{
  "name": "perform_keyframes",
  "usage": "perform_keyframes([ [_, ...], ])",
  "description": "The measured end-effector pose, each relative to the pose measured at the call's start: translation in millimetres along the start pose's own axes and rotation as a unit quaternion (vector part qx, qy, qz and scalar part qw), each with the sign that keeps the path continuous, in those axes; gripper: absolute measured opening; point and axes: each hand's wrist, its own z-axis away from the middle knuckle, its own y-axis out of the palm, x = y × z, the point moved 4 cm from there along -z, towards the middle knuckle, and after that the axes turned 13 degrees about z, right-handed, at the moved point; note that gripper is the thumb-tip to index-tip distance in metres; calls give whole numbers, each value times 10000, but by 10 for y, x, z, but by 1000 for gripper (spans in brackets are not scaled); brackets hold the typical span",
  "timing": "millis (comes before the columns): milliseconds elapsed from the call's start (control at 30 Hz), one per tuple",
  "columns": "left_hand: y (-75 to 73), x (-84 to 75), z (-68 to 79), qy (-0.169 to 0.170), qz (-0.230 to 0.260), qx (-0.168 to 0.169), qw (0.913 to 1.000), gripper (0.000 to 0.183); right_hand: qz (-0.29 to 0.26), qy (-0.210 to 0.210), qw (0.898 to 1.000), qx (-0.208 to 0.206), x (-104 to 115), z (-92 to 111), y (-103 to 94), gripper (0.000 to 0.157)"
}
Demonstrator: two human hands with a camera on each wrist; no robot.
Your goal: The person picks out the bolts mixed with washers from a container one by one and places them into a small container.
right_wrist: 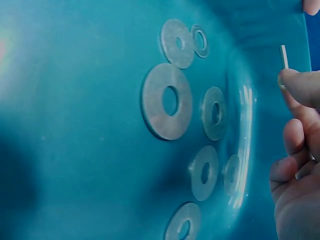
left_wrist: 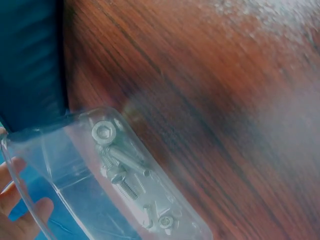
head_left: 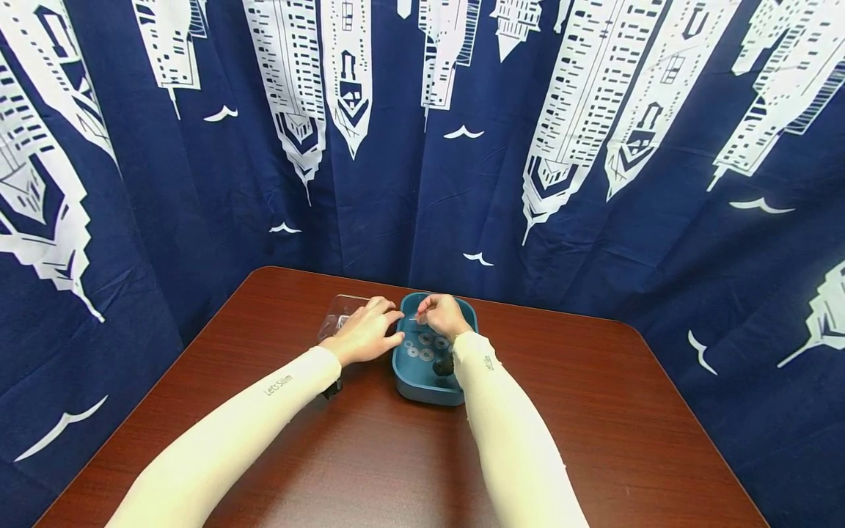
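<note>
My right hand (head_left: 444, 315) is inside the blue bin (head_left: 429, 394), pinching a small screw (right_wrist: 284, 56) between thumb and forefinger. The screw's threaded shank sticks out past the fingertips. Several flat metal washers (right_wrist: 167, 101) of different sizes lie on the bin floor beside that hand. My left hand (head_left: 367, 331) has its fingers spread, with their tips close to the bin's left rim. Under and beside it stands a clear plastic container (left_wrist: 75, 187), partly hidden by the hand in the head view. Several screws (left_wrist: 119, 175) lie in this container.
Both things stand on a brown wooden table (head_left: 370, 455), toward its far edge. A dark blue curtain (head_left: 409, 213) with white building prints hangs behind and at the sides. A black wrist camera (head_left: 444, 365) on the right wrist overlaps the bin.
</note>
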Motion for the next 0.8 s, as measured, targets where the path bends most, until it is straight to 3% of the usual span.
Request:
perform_keyframes([
  [267, -71, 66, 42, -130, 35, -161, 9998, 46, -335, -183, 9992, 79, 60, 10, -77, 10],
  [533, -159, 128, 103, -157, -25, -153, 9998, 47, -309, -255, 9992, -4, 162, 4, -140, 9],
  [800, -249, 208, 172, -115, 69, -438, 9989, 45, -246, -495, 9985, -36, 331, -35, -191, 10],
])
